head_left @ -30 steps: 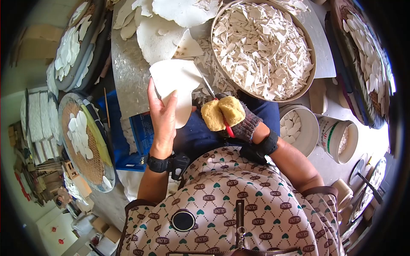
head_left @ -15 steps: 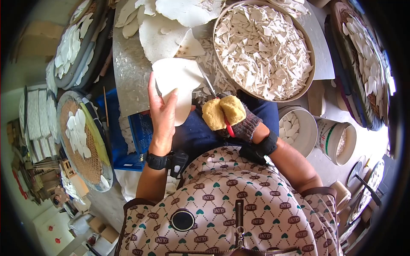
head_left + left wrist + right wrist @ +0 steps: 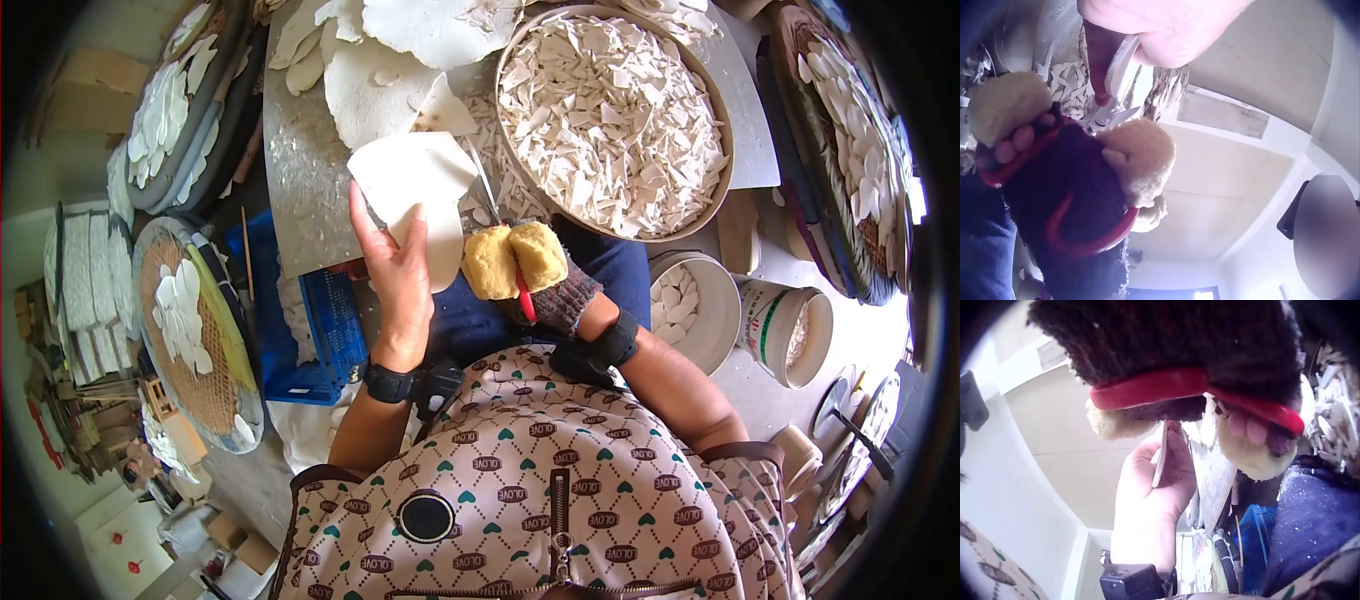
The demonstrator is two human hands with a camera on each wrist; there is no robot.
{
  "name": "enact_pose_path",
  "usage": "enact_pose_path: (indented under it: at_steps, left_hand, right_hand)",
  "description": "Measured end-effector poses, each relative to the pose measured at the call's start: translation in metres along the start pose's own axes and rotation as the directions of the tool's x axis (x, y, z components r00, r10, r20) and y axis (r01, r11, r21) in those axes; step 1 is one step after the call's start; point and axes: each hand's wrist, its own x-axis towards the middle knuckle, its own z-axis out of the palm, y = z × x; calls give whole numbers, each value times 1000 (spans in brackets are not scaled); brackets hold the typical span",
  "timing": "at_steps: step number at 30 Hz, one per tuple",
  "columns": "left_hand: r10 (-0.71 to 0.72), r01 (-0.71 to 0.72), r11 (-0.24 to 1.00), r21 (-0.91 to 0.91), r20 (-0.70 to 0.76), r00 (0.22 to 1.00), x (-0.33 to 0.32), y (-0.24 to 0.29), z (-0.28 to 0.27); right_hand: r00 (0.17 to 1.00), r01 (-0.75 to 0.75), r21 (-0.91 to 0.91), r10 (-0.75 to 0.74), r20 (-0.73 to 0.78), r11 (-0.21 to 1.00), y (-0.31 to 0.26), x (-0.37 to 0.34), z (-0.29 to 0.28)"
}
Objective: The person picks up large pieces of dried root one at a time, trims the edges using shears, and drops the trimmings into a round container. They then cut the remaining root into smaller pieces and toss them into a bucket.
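My left hand [image 3: 402, 285] pinches a stiff white sheet [image 3: 415, 172] between thumb and fingers, in the middle of the head view. The sheet has a broad upper part and a narrower rounded lower part. To its right my right hand [image 3: 568, 297], in a dark knitted fingerless glove, grips red-handled scissors [image 3: 525, 300]. Yellow foam pads [image 3: 540, 257] wrap the handles, hiding much of the fingers. One scissor blade runs up along the sheet's right edge. In the left wrist view the metal blades [image 3: 1116, 117] stand parted just below the sheet's edge.
A round tray [image 3: 728, 150] heaped with white scraps stands on the metal table [image 3: 305, 190]. Larger white sheets [image 3: 385, 95] lie at its back left. Buckets [image 3: 715, 310] with white pieces stand at right, a blue crate [image 3: 335, 320] at left. Woven racks [image 3: 215, 400] hold oval pieces.
My left wrist has shifted a little to the right and the sheet has turned slightly. My right hand with the scissors has moved slightly left, closer to the sheet.
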Motion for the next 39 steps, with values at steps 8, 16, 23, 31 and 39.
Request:
enact_pose_path:
  at_steps: [8,16,23,31,39]
  left_hand:
    - [-19,19,999,43,4,1000,1,-1,2]
    - [-50,45,998,36,152,987,13,3,-9]
    - [-106,104,994,22,208,972,21,13,-14]
    - [-195,160,979,128,345,918,34,6,-33]
    - [-254,173,963,208,478,841,48,13,-42]
  right_hand:
    - [996,-7,-62,12,84,998,-22,-1,-17]
    - [973,-230,255,213,93,939,-10,0,-10]
    - [927,-372,576,325,189,728,-33,5,-21]
    - [994,85,-202,-69,86,976,-19,9,-24]
    - [985,-38,60,27,168,997,-24,10,-31]
